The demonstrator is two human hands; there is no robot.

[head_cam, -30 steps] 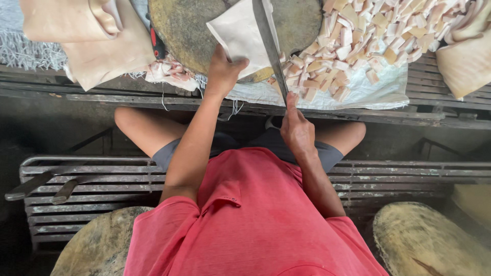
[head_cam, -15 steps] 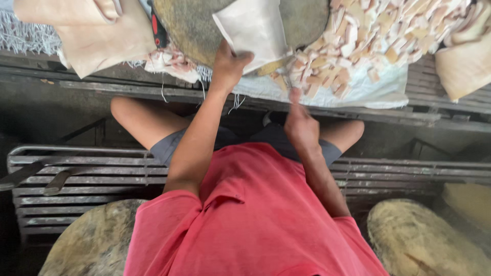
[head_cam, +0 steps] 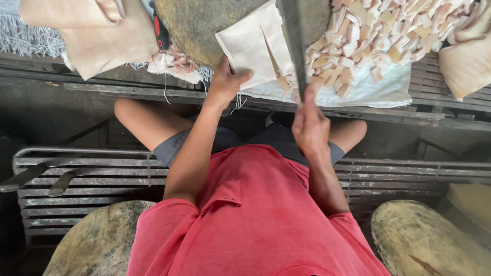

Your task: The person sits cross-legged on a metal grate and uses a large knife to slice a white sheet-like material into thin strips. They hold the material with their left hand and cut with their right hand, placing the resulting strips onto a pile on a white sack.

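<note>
The pale sheet [head_cam: 253, 43] lies on the round chopping block [head_cam: 204, 23] at the top of the view, in front of the seated person in the red shirt [head_cam: 255, 220], with a slit already running down its middle.

Far left, two dark handles [head_cam: 36, 179] rest on a slatted metal bench [head_cam: 97, 168], and below them sits a worn round block [head_cam: 97, 245]. Up at the top left, big folded slabs of the same pale stuff [head_cam: 97, 30] hang over the edge of the work table [head_cam: 128, 89], with a red and black handle [head_cam: 159, 28] tucked between them and the chopping block.

The left hand [head_cam: 225, 84] presses on the lower left corner of the sheet, thumb stretched out along its edge and fingers spread flat on it, holding it down.

Just to the right, the long blade of a cleaver [head_cam: 294, 36] stands edge-down across the sheet's right side. The right hand [head_cam: 309, 125] is closed tight around its handle, near the table's front edge.

Further right, a heap of small cut squares [head_cam: 368, 36] is piled on a white plastic sheet [head_cam: 378, 89], touching the block. Another folded slab [head_cam: 468, 61] hangs at the far right, and a second round block [head_cam: 424, 240] sits at the bottom right.
</note>
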